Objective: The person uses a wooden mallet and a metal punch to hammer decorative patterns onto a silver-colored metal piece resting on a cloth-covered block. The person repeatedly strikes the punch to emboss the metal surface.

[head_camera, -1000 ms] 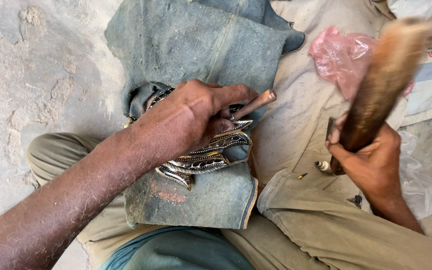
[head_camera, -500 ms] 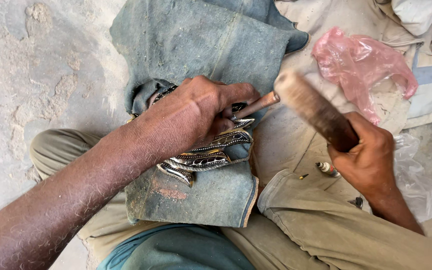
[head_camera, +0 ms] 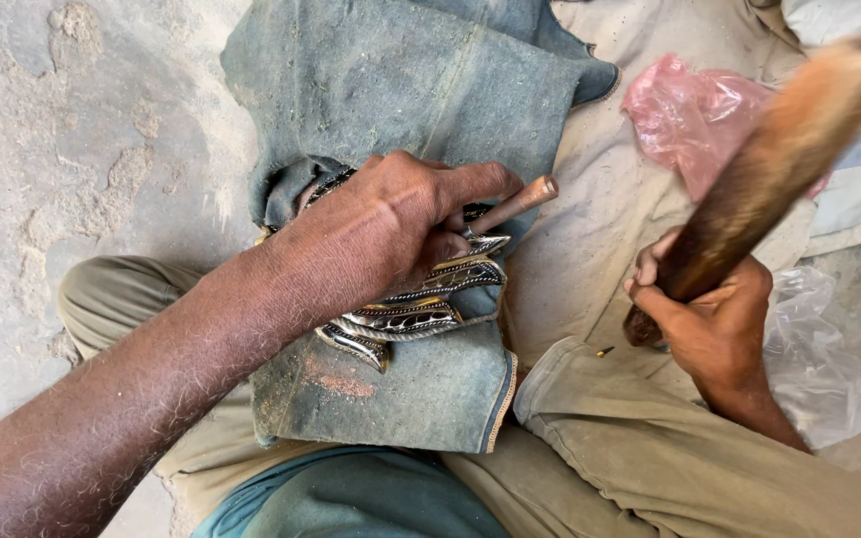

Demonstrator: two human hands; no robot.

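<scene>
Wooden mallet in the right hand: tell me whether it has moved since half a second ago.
Yes. The wooden mallet has swung up, away from the punch, toward the pink plastic bag.

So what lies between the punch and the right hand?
In the head view, only bare beige cloth lies between the punch and the right hand.

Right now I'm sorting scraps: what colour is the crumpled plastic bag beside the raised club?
Pink, translucent plastic bag; head view.

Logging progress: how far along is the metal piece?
Done: the ornate patterned metal piece already shows relief bands. In hand: left hand holds a thin copper-tipped punch on it, over folded grey denim cloth; right hand has the brown wooden mallet raised. Remainder: cannot tell.
</scene>
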